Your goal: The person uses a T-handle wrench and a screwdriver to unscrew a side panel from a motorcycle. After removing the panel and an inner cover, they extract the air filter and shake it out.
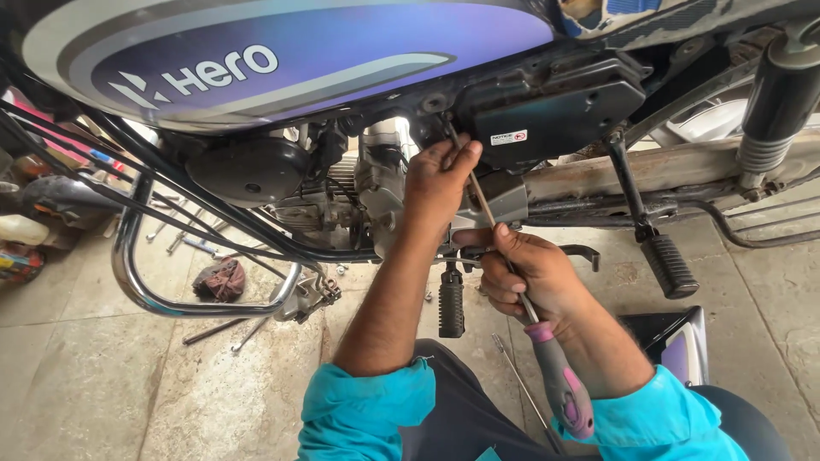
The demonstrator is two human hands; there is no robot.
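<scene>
1. The right hand (521,277) is clamped around the metal shaft of a long screwdriver (547,358), just above its handle. The grey and magenta handle hangs below the fist, pointing back toward the person's lap.

2. The screwdriver's shaft runs up and to the left from the right hand, passing under the left hand's fingers to a spot beneath the black side cover (555,107) of the motorcycle. The tip itself is hidden in the shadow there.

3. The left hand (440,179) is raised above the right hand, the two close together but not touching. Its fingertips pinch or steady the upper part of the shaft; whether they grip it firmly I cannot tell.

4. Just left of the left hand sits the engine (359,183), with its finned cylinder and a round black cover further left.

5. Above both hands is the blue and grey fuel tank (299,51).

6. Directly below the left hand a black footpeg (451,303) hangs down; a second ribbed footpeg (669,266) lies to the right of the right hand.

7. Well to the left of the hands a chrome guard bar (141,282) curves around, and beyond it a dark rag (220,277) and several spanners (179,235) lie on the stone floor (94,384).

8. Far right of the hands, a rear shock absorber (773,111) with its spring stands upright.

9. Both forearms come out of turquoise sleeves (367,410) at the bottom of the view.
</scene>
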